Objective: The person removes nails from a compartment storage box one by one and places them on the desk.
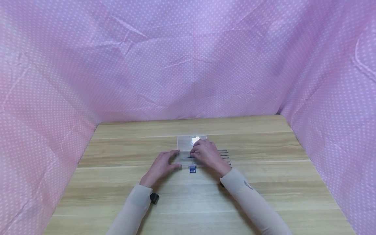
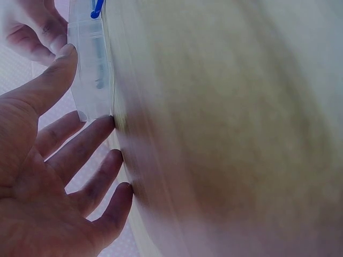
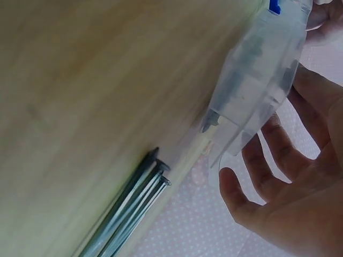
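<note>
A clear plastic box (image 1: 182,162) lies on the table with its lid (image 1: 184,143) folded back and a blue latch (image 1: 192,169) at the front. My left hand (image 1: 161,164) holds the box at its left end, thumb at the front corner and fingertips farther back. Above the box's right part, my right hand (image 1: 207,153) reaches in with bent fingers, thumb and fingertips together at a dark nail (image 1: 188,157). Through the cloudy wall in the left wrist view, dark nail shapes (image 2: 99,61) show inside. A nail end (image 3: 210,121) appears at the box's end in the right wrist view.
Several long metal nails (image 3: 131,209) lie side by side on the wooden table (image 1: 188,202), just right of the box. Pink dotted cloth (image 1: 188,71) hangs behind the table and along both sides.
</note>
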Demonstrator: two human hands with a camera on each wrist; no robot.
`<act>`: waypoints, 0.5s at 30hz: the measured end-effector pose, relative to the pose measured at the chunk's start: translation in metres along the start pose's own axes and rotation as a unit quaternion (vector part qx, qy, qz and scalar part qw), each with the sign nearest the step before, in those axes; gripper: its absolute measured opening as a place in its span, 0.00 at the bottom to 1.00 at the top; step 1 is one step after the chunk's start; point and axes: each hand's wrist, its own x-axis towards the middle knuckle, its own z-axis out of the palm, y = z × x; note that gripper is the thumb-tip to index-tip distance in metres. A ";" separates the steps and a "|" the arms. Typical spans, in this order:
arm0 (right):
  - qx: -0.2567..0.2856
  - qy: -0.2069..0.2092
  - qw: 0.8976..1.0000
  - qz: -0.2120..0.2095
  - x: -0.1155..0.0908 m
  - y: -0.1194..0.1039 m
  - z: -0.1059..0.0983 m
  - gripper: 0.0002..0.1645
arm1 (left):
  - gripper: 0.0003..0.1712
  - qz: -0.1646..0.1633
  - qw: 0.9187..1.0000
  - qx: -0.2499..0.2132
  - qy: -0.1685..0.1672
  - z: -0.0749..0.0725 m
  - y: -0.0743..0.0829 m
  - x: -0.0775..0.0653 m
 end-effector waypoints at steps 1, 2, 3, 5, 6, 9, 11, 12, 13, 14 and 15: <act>0.003 0.000 1.000 -0.001 -0.001 0.000 0.000 0.06 | 0.42 -0.001 1.000 0.000 0.001 0.001 0.000 -0.001; 0.002 -0.001 1.000 -0.001 -0.001 0.000 0.000 0.06 | 0.42 -0.004 1.000 -0.001 0.001 0.002 0.000 -0.001; 0.001 -0.002 1.000 -0.002 -0.002 0.001 0.001 0.06 | 0.42 -0.006 1.000 0.000 0.002 0.002 0.001 -0.002; -0.003 -0.004 1.000 -0.002 -0.003 0.001 0.002 0.06 | 0.42 -0.007 1.000 0.001 0.004 0.004 0.001 -0.002; -0.008 -0.006 1.000 -0.002 -0.003 0.002 0.003 0.06 | 0.42 -0.007 1.000 0.001 0.006 0.005 0.001 -0.003; -0.023 -0.007 1.000 -0.001 -0.003 0.003 0.005 0.06 | 0.42 -0.002 1.000 0.003 0.010 0.008 0.001 -0.004; -0.027 -0.007 1.000 -0.002 -0.003 0.004 0.007 0.06 | 0.42 0.002 1.000 0.003 0.012 0.010 0.001 -0.005; -0.028 -0.006 1.000 -0.002 -0.003 0.004 0.007 0.06 | 0.42 0.004 1.000 0.004 0.013 0.010 0.001 -0.005; -0.027 -0.006 1.000 -0.003 -0.004 0.004 0.008 0.05 | 0.42 0.005 1.000 0.005 0.015 0.011 0.001 -0.006; -0.028 -0.007 1.000 -0.004 -0.004 0.005 0.008 0.05 | 0.42 0.005 1.000 0.006 0.016 0.012 0.001 -0.006; -0.028 -0.007 1.000 -0.006 -0.004 0.005 0.008 0.05 | 0.42 0.005 1.000 0.008 0.017 0.013 0.001 -0.006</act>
